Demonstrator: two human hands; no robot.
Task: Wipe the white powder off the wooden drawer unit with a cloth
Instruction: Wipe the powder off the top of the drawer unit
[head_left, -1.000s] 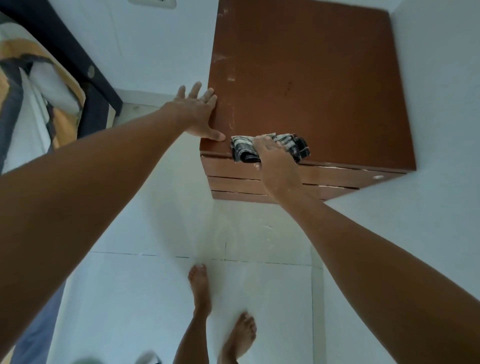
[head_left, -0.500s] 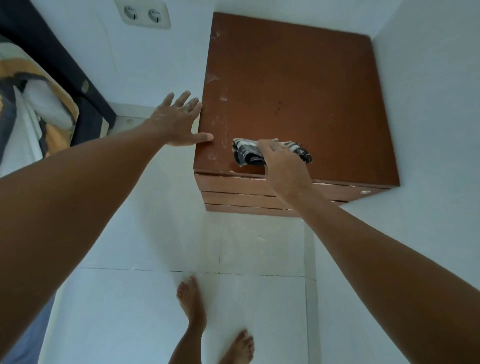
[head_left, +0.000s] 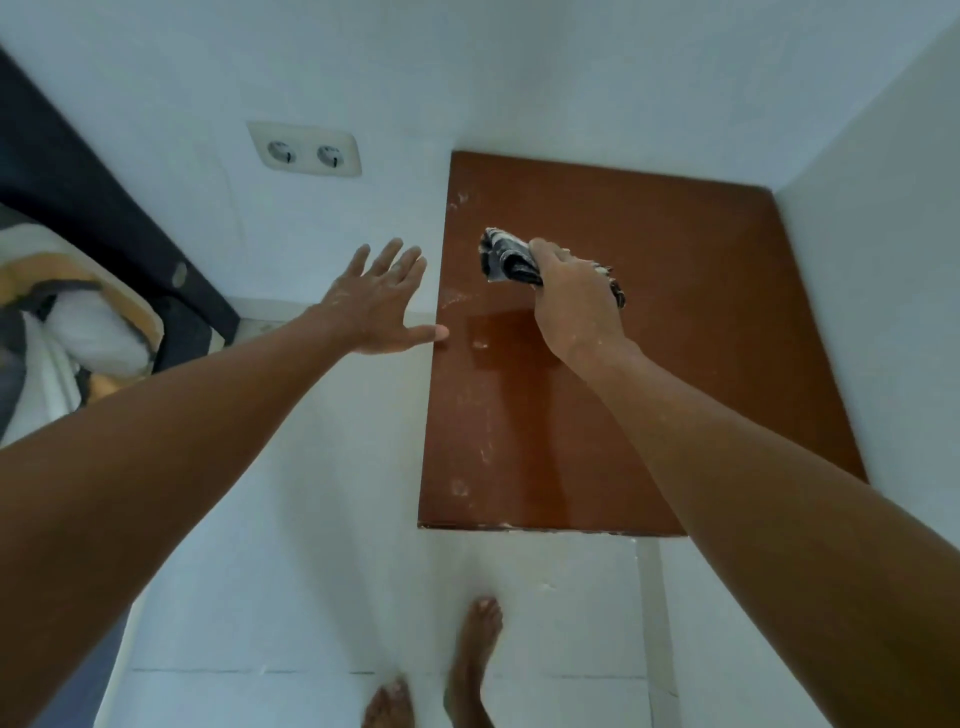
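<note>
Brown wood filled the right half of the head view: the top of the wooden drawer unit, set into a white wall corner, seen from above. The right hand sat over the upper-middle of that top, fingers curled tight round a bunched black-and-white cloth, which stuck out of the fist toward upper left and showed again at the knuckle side. Cloth long axis ran roughly upper left to lower right across the frame. The left hand hung just off the unit's left edge, fingers straight and spread, holding nothing, thumb tip at or just touching that edge; could not tell which. White powder remained in smears along the left margin: one patch near the upper-left corner, one just left of and below the cloth, faint streaks lower down, a spot near the lower-left corner. Judged: the residue lay left and downward in frame from the cloth, so the right hand was the nearer tool and the next stroke would likely need to sweep toward that edge. Wall socket upper left; bedding at far left; bare feet at bottom.
</note>
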